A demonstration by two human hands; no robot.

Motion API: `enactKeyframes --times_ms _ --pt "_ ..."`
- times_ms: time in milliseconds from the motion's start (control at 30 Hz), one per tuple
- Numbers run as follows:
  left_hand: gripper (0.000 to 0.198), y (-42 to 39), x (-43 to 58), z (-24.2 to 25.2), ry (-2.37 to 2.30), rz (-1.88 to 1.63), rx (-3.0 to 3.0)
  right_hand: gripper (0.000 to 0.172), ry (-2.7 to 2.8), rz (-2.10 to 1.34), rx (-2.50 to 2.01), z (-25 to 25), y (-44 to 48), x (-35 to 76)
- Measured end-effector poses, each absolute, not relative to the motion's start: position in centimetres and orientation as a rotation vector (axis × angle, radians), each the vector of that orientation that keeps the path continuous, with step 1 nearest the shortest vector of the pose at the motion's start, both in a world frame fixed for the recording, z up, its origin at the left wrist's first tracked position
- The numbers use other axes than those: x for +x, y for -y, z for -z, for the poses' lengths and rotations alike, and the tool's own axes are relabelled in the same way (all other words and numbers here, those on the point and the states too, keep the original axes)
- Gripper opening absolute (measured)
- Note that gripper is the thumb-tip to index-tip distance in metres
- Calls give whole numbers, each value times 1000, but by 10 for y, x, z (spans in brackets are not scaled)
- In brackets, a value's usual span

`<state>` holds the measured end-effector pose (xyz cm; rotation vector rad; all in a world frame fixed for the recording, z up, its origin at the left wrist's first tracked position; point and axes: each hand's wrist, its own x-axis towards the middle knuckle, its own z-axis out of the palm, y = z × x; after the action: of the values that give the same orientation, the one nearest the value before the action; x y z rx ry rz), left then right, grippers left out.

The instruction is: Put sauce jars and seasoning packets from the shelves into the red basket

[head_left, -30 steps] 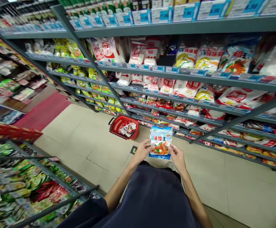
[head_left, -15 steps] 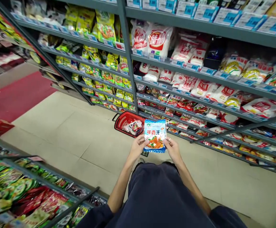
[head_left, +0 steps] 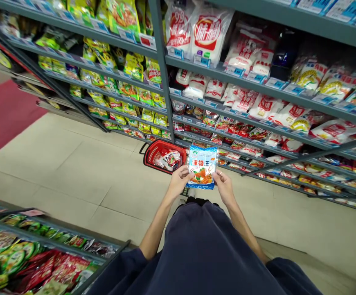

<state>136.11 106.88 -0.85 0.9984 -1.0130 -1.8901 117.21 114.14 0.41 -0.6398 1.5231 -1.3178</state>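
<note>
A blue and white seasoning packet (head_left: 203,166), printed with a dish of food and red and blue lettering, is held upright in front of my body. My left hand (head_left: 179,180) pinches its lower left edge, thumb on the front. On the opposite edge, my right hand (head_left: 223,184) grips the packet the same way and wears a ring. Just beyond my left hand, a red shopping basket (head_left: 156,146) stands on the floor by the shelves, with several small packets (head_left: 169,159) inside.
Tall grey shelves (head_left: 193,67) ahead carry white and red bags on the right and yellow-green bags (head_left: 131,67) on the left. Another rack of packets (head_left: 43,262) stands at the lower left. Beige floor tiles (head_left: 73,164) run between them, and red flooring (head_left: 9,114) lies far left.
My view has tilted and come nearer the shelves. Both hands still hold the packet, which sits slightly higher in the picture and shows its front a little more squarely.
</note>
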Motion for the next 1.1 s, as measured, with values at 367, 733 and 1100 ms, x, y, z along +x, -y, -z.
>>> enactKeyframes --times_ms 367,733,1100 --pt "49 -1042 1384 4 1062 1833 1319 51 -1188 1157 -635 34 -1099 1178" --pt "55 -981 1472 4 1059 1907 1190 49 -1359 1361 -644 17 -1072 1286" --pt "56 -956 1607 24 1084 2291 1073 49 -1533 1512 -466 12 -1058 1430"
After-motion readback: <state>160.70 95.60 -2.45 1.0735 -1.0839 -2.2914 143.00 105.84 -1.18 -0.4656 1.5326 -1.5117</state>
